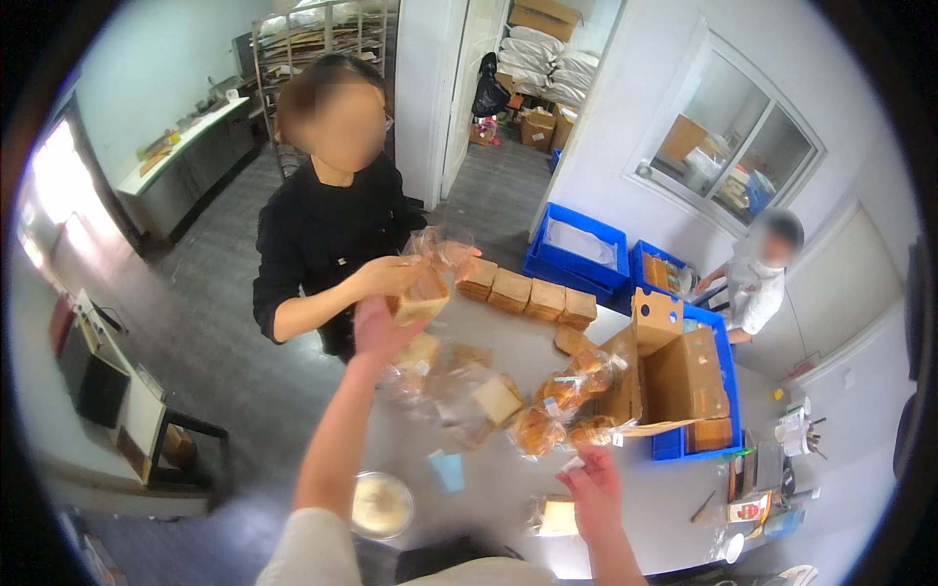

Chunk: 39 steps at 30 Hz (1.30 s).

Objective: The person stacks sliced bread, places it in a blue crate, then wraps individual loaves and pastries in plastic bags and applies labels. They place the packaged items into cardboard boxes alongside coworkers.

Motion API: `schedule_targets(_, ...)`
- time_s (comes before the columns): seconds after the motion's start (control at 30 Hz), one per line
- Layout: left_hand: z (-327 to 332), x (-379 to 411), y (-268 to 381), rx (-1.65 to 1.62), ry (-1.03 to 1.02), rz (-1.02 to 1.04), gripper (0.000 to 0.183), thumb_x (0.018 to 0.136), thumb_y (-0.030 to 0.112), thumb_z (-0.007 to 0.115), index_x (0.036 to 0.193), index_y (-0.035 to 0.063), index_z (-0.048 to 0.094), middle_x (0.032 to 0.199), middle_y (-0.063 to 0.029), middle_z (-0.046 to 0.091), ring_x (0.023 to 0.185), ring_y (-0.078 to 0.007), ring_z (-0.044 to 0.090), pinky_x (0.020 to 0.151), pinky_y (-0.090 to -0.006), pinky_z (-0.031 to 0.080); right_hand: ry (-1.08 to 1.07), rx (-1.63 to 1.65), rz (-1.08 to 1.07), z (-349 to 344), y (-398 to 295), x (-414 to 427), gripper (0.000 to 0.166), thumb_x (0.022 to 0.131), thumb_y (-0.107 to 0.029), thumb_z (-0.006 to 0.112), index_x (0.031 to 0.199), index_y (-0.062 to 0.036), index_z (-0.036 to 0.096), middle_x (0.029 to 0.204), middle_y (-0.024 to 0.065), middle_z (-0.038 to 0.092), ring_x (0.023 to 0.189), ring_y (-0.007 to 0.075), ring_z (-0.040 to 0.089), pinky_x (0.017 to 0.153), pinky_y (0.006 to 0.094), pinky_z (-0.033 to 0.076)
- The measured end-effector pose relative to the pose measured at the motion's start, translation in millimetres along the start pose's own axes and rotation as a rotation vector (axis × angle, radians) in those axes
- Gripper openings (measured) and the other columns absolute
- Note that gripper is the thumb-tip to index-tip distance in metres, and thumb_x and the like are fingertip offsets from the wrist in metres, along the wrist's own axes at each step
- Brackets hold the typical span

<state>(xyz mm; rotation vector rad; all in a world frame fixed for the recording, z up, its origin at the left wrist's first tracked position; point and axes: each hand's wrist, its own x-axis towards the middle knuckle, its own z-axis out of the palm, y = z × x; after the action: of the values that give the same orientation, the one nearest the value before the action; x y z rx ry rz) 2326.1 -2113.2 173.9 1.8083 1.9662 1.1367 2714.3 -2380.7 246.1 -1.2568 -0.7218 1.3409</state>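
Note:
My left hand (382, 331) reaches forward and grips the near side of a bread loaf (425, 302), thumb and fingers spread around it. A co-worker's hand (392, 277) is on the same loaf, which sits partly in a clear plastic bag (443, 249). Nearer me, my right hand (597, 487) pinches a small white piece (574, 464), too blurred to name. Just beyond it lie bagged round buns (538, 431). Below that hand is a wrapped bread slice (558, 517). Bagged sliced bread (498, 399) lies in the middle of the table.
Brown bread stacks (546, 300) line the table's far edge. An open cardboard box (681, 373) and blue crates (579, 245) stand right. A round container (382, 505) and light-blue card (447, 470) lie near me. One person (330, 220) faces me; another (758, 278) is far right.

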Motion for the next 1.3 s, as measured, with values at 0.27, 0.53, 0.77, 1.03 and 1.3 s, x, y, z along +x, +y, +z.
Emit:
schedule_targets(0.27,14.9,11.3,-42.5,-0.477,-0.240,-0.037,0.090,0.082,0.040,0.099,0.153,0.0030,0.060,0.146,-0.0142,0.070,0.133,-0.0306,0.068,0.111,-0.0403,0.055,-0.183,0.190,0.058,69.9,-24.6,35.1,0.038,0.102,0.006,0.063,0.136,-0.0105,0.063,0.122,0.0064,0.069,0.105,0.0220,0.070,0.100,0.0446,0.060)
schedule_targets(0.53,46.5,-70.1,-14.4,-0.983,-0.517,-0.366,0.083,0.097,0.024,0.090,0.166,0.0101,0.046,0.148,-0.0080,0.068,0.134,-0.0185,0.066,0.109,-0.0358,0.056,-0.078,0.272,0.002,56.9,-32.6,45.6,0.030,0.105,-0.002,0.064,0.133,-0.0138,0.063,0.107,0.0031,0.072,0.099,0.0193,0.070,0.101,0.0465,0.062)
schedule_targets(0.77,4.4,-134.9,29.1,-1.465,-0.498,-0.743,0.052,0.106,0.024,0.077,0.152,0.0058,0.059,0.142,-0.0091,0.071,0.129,-0.0228,0.071,0.098,-0.0437,0.064,-0.070,0.271,-0.105,41.4,-66.7,46.5,0.024,0.107,-0.007,0.062,0.130,-0.0152,0.061,0.111,0.0000,0.070,0.100,0.0150,0.068,0.103,0.0488,0.061)
schedule_targets(1.03,76.2,-185.4,-58.5,-1.356,-0.553,-0.518,0.042,0.111,0.027,0.070,0.149,0.0119,0.062,0.147,-0.0069,0.067,0.126,-0.0245,0.070,0.098,-0.0461,0.061,-0.142,0.410,0.029,67.5,-53.6,79.2,0.028,0.106,-0.005,0.067,0.130,-0.0134,0.058,0.112,0.0026,0.070,0.099,0.0169,0.070,0.102,0.0467,0.062)
schedule_targets(1.3,109.1,-217.9,5.8,-1.835,-0.328,-1.005,0.046,0.112,0.033,0.069,0.153,0.0193,0.055,0.148,-0.0032,0.064,0.134,-0.0265,0.063,0.112,-0.0482,0.054,-0.030,-0.019,0.086,124.4,-25.1,100.8,0.029,0.101,-0.009,0.078,0.125,-0.0132,0.062,0.102,0.0000,0.072,0.081,0.0104,0.065,0.075,0.0298,0.053)
